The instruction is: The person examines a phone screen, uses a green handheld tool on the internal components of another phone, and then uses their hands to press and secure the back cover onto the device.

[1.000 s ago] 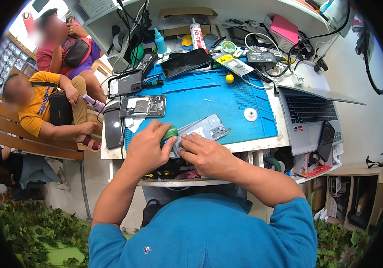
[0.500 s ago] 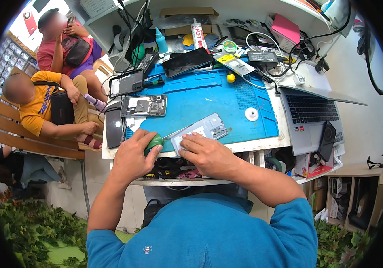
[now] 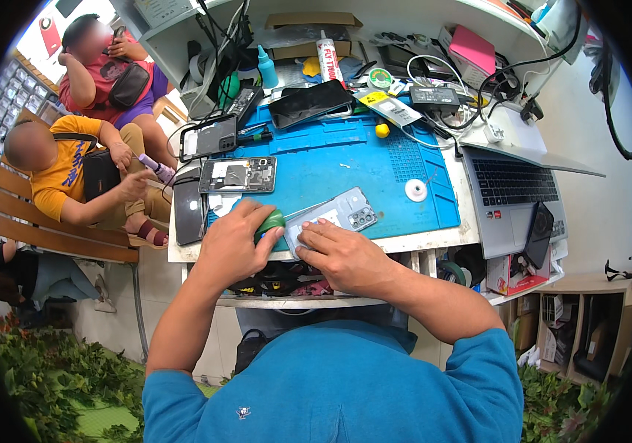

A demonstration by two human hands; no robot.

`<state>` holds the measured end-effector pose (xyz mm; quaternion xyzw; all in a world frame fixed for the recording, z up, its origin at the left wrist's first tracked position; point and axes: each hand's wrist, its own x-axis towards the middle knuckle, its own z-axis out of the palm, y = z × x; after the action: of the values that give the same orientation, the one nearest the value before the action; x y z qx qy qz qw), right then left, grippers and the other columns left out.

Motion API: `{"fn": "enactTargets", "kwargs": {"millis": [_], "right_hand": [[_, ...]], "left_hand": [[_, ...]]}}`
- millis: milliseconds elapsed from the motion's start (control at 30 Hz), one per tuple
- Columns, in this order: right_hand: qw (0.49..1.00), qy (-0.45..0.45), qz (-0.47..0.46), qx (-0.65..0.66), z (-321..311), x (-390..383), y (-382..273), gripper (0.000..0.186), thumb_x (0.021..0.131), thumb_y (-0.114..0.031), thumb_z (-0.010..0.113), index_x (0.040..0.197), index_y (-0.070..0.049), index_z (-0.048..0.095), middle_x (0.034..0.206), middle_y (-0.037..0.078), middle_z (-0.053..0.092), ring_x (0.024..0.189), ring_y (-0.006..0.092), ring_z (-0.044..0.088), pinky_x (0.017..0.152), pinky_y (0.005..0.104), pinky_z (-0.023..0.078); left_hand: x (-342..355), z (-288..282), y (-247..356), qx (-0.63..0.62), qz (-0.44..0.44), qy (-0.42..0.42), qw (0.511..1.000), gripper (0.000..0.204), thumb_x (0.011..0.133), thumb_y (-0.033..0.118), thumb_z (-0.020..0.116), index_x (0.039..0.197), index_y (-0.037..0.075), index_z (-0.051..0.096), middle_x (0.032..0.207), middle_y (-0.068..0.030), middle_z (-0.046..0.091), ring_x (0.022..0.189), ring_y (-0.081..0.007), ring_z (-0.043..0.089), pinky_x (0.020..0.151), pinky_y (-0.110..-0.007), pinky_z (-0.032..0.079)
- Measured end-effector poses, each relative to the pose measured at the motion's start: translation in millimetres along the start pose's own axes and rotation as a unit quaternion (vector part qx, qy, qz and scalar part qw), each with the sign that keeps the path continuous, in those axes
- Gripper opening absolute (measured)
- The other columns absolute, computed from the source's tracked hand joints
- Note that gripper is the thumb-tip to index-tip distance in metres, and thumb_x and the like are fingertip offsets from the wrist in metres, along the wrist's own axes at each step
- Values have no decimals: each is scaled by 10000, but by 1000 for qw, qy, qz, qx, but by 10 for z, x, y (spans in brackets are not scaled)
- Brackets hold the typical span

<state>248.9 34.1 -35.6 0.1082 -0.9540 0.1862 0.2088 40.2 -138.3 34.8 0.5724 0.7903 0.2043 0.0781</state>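
Observation:
A silver-grey phone (image 3: 344, 210) lies back side up and slanted on the near edge of the blue work mat (image 3: 316, 159), its camera lenses toward the right. My right hand (image 3: 345, 252) presses its fingers onto the phone's back and steadies it. In my left hand (image 3: 236, 240) is the rounded green handle of a tool (image 3: 272, 221), gripped at the phone's left end. Its thin shaft seems to run along the phone's far edge; the tip I cannot make out. Beyond my left hand rests an opened phone (image 3: 238, 175) with its inner parts exposed.
A black phone (image 3: 310, 103), a blue bottle (image 3: 266, 68) and a glue tube (image 3: 328, 60) crowd the back. An open laptop (image 3: 515, 184) stands right, a phone frame (image 3: 209, 137) left. A small white disc (image 3: 416, 190) sits on the mat. People sit on a bench (image 3: 57, 221).
My left hand and the green-handled tool have moved right, closer to the silver-grey phone. My right hand stays nearly in place. On the bench, a seated person's hand has lifted.

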Motion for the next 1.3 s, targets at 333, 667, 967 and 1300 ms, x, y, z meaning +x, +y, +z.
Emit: {"fn": "enactTargets", "kwargs": {"millis": [333, 667, 967, 1300], "right_hand": [[1000, 2, -3, 3, -16, 1, 9, 489, 893, -84, 783, 1359, 56, 741, 1446, 233, 717, 1445, 404, 671, 1300, 552, 523], [1000, 3, -2, 2, -15, 9, -8, 502, 887, -87, 790, 1367, 53, 740, 1445, 242, 713, 1444, 411, 673, 1300, 561, 523], [1000, 23, -2, -1, -57, 30, -10, 470, 861, -45, 812, 1324, 22, 768, 1417, 232, 750, 1429, 398, 713, 1250, 539, 587], [1000, 19, -6, -6, -29, 37, -11, 468, 898, -61, 774, 1353, 46, 739, 1423, 247, 737, 1429, 415, 702, 1277, 563, 556]], "left_hand": [[-11, -77, -66, -4, -5, -5, 1000, 397, 1042, 284, 846, 1363, 50, 825, 1262, -152, 793, 1071, -422, 799, 939, -477, 638], [116, -53, -12, 6, -4, -7, 1000, 396, 1043, 293, 848, 1354, 50, 825, 1259, -155, 792, 1085, -425, 798, 948, -480, 638], [77, -110, -66, 4, -2, -22, 1000, 401, 1040, 295, 849, 1367, 63, 827, 1260, -150, 795, 1081, -422, 796, 956, -474, 637], [-92, -170, -92, -6, -28, -26, 999, 390, 1051, 280, 839, 1360, 44, 822, 1261, -162, 789, 1078, -424, 793, 951, -488, 630]]}}
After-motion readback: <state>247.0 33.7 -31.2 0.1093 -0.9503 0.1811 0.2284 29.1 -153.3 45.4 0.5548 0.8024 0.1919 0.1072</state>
